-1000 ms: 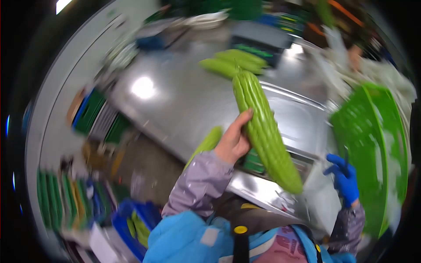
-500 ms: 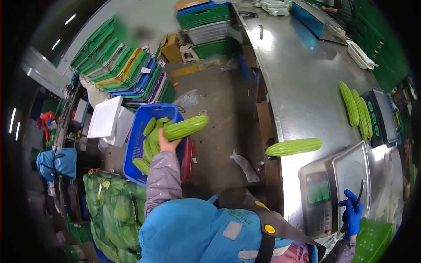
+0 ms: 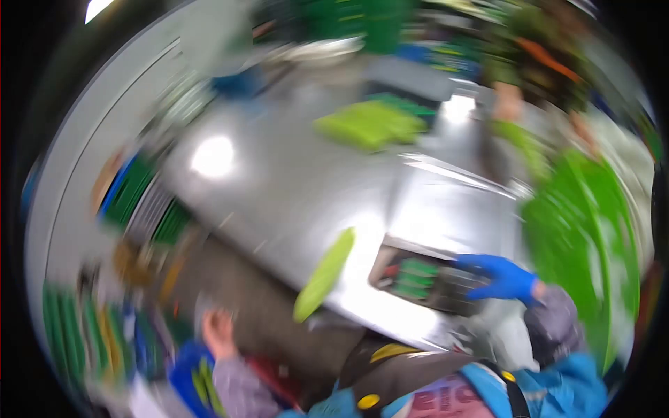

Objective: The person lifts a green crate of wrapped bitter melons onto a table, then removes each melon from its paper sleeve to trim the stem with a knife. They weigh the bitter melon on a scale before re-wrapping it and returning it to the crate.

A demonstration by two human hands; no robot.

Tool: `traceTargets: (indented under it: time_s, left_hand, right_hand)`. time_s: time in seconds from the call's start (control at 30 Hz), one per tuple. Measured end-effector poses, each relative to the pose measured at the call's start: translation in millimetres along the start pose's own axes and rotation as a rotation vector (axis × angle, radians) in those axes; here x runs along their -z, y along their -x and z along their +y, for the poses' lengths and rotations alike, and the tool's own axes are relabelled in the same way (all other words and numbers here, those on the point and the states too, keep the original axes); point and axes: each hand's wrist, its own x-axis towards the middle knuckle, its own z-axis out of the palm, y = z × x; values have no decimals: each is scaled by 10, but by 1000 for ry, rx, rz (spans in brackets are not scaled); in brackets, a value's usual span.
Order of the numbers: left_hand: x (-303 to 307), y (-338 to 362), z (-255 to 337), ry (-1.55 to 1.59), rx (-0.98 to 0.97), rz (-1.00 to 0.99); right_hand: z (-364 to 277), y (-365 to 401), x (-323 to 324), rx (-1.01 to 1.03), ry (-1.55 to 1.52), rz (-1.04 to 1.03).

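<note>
The picture is smeared by motion. My left hand point(image 3: 219, 333) is low at the left, beside the blue crate point(image 3: 182, 366). Its fingers are blurred, and no gourd shows in it. My right hand point(image 3: 498, 275), in a blue glove, reaches over the scale's display end point(image 3: 411, 277) with fingers stretched and apart. I make out nothing in its grip. One long light-green gourd point(image 3: 326, 275), like a bitter melon, lies at the metal table's near edge. Several more gourds point(image 3: 369, 125) lie farther back on the table point(image 3: 279, 181).
Across the table at upper right, a person's hands point(image 3: 509, 101) are near another light-green gourd point(image 3: 523, 143). A bright green crate or bag point(image 3: 585, 237) stands at the right. Stacked crates point(image 3: 150, 202) and a row of green crates point(image 3: 66, 334) are at the left.
My view has swung right towards the table. The gourd that was in my left hand no longer shows there. A dark, thin object at my right glove is no longer visible.
</note>
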Motion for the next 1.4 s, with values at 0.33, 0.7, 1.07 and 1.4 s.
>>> traceTargets:
  time_s: [0.33,0.7,1.07,1.4]
  left_hand:
    - [-3520,679,-798,-12,458,-1046]
    - [-4302,2195,-1730,-370,527,-1200]
    - [-4442,2854,-2016,-344,803,-1080]
    - [-4457,3047,-2138,-462,915,-1126]
  right_hand:
    - [250,1925,632,31,425,917]
    - [768,4438,940,-1267,478,784]
    - [1015,7180,762,-1644,1044,1456]
    - [1074,5076,1228,-991,379,1319]
